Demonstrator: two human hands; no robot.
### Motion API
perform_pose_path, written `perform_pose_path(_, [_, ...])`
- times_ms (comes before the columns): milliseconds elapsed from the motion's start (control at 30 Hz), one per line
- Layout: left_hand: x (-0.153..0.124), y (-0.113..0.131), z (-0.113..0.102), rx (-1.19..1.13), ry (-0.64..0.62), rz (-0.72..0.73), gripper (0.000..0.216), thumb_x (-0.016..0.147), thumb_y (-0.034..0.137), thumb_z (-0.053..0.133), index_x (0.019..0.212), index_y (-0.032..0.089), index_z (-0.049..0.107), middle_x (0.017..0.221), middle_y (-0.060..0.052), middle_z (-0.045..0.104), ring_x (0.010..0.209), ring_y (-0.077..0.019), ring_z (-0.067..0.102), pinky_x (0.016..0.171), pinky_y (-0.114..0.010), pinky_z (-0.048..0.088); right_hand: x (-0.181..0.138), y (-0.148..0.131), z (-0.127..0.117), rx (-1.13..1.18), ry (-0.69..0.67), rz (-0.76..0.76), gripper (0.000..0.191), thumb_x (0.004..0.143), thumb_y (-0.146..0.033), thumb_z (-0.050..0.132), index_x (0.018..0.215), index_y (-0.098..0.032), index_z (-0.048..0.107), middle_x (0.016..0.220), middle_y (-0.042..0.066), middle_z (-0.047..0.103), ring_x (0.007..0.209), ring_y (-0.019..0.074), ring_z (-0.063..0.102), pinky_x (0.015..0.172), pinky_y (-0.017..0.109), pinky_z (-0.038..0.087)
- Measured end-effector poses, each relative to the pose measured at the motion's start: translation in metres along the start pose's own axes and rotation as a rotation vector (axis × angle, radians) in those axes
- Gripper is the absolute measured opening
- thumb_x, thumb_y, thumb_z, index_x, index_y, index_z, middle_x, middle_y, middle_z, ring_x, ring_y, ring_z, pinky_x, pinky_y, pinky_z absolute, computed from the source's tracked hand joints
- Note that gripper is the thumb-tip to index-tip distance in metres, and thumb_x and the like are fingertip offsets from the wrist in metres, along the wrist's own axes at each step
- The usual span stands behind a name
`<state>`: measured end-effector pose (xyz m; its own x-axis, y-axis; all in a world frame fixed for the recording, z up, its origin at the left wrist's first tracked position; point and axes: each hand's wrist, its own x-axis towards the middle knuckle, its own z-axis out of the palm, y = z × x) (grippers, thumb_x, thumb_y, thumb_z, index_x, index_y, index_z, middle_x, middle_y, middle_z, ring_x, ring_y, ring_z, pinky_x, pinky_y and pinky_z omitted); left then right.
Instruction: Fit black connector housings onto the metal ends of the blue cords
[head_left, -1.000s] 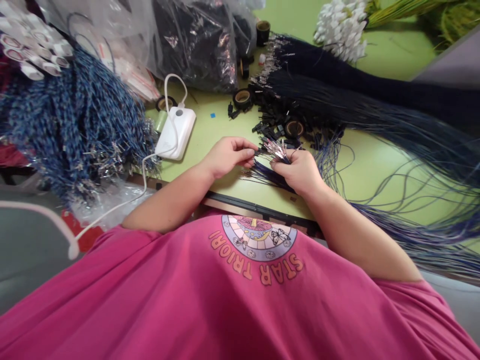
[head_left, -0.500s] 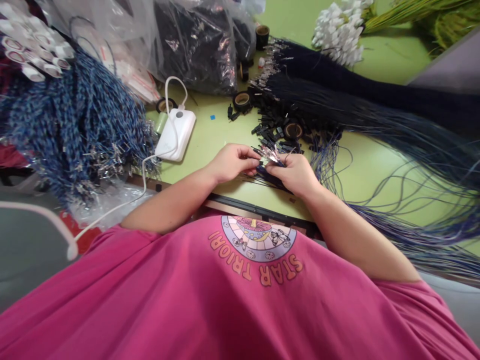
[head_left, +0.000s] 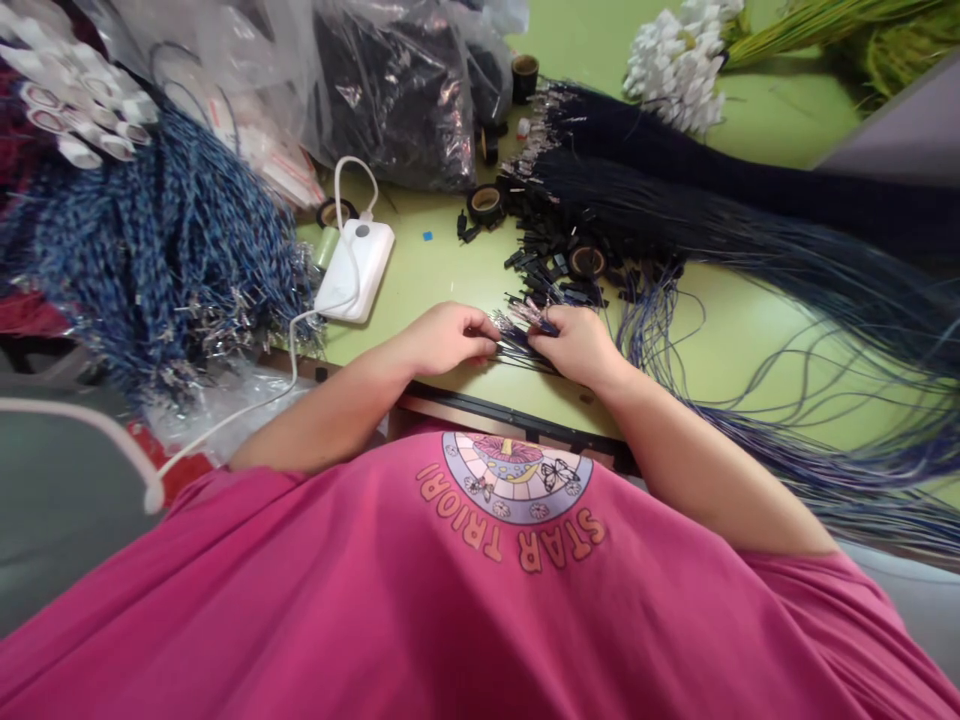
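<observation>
My right hand (head_left: 577, 342) is closed around a small bundle of dark blue wires (head_left: 553, 327). Pinkish-silver metal terminals (head_left: 527, 309) stick out of that bundle to the left. Facing it, my left hand (head_left: 448, 340) has its thumb and forefinger pinched at the ends of thin dark wires (head_left: 517, 352), low over the table edge. Silver tips (head_left: 504, 322) show just beside those fingers; exactly which wires they grip is partly hidden. Right behind both hands lies a pile of small black connector housings (head_left: 544, 245).
A white power bank (head_left: 364, 262) with a cable lies left, near twisted blue wire bundles (head_left: 172, 230). Black tape rolls (head_left: 485, 203) sit behind. Long dark wires (head_left: 720, 215) stretch right. White connectors (head_left: 679, 70) and a plastic bag (head_left: 390, 95) are at the back.
My left hand has drawn slightly left and down, away from my right hand. The right hand's bundle has shifted a little, and silver tips now show by the left fingers.
</observation>
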<state>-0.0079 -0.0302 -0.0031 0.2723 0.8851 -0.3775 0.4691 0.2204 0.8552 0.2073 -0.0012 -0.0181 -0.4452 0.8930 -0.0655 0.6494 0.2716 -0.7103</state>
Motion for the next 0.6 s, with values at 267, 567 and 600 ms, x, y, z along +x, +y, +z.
perform_pose_path(267, [0.014,0.022,0.003,-0.339,0.114,-0.015,0.012,0.081,0.009,0.067,0.093,0.011,0.067,0.069,-0.002,0.069,0.06,-0.0091,0.065,0.068,-0.025,0.055,-0.004,0.0,-0.017,0.545,0.008,0.197,0.015,0.07,-0.03,0.065,0.069,-0.017,0.058,0.057,-0.005,0.049,0.055,0.009,0.039,0.058,0.026,0.03])
perform_pose_path(567, [0.031,0.013,0.011,-0.615,0.072,0.014,0.011,0.082,0.003,0.064,0.091,0.009,0.065,0.065,0.0,0.067,0.059,-0.0074,0.066,0.062,-0.02,0.054,-0.005,0.001,-0.019,0.49,0.062,0.222,0.018,0.073,-0.032,0.061,0.064,-0.019,0.053,0.053,-0.005,0.04,0.053,0.0095,0.034,0.054,0.027,0.026])
perform_pose_path(600, [0.031,0.012,0.011,-0.614,0.071,0.019,0.011,0.081,0.003,0.065,0.091,0.009,0.065,0.065,0.0,0.067,0.059,-0.0075,0.066,0.062,-0.019,0.054,-0.004,0.0,-0.018,0.496,0.059,0.223,0.018,0.073,-0.031,0.06,0.063,-0.019,0.052,0.053,-0.006,0.04,0.053,0.0094,0.033,0.054,0.027,0.026])
